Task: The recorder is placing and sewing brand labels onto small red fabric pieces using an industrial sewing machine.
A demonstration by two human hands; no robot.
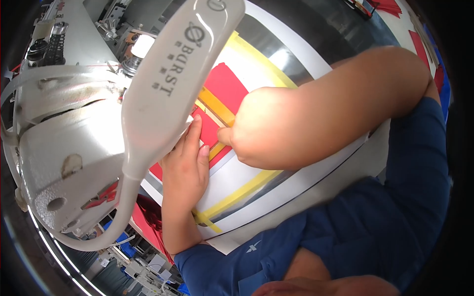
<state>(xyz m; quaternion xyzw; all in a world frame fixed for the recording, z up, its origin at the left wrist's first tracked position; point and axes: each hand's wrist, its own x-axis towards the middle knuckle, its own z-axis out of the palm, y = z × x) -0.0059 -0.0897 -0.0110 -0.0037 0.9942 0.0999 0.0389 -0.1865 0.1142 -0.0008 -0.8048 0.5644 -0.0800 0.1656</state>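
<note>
My left hand point(185, 163) lies with fingers outstretched on red fabric point(210, 128), beside a narrow yellow strip point(215, 106) framing part of it. My right hand point(252, 128) is curled, its fingertips down at the right edge of that piece; whatever is in them is hidden. A larger red fabric piece point(224, 81) shows behind the strip. Underneath is a white sheet point(261, 59) with bands of yellow tape point(244, 185). A pale grey lamp arm point(175, 89) hangs over the work, partly covering the area just left of my fingers.
A white sewing machine point(74, 143) fills the left side, with a thread tension knob point(38, 49) and tubing. Red fabric point(143, 217) hangs at lower left. More red pieces point(387, 7) and a dark tool point(365, 7) lie at upper right.
</note>
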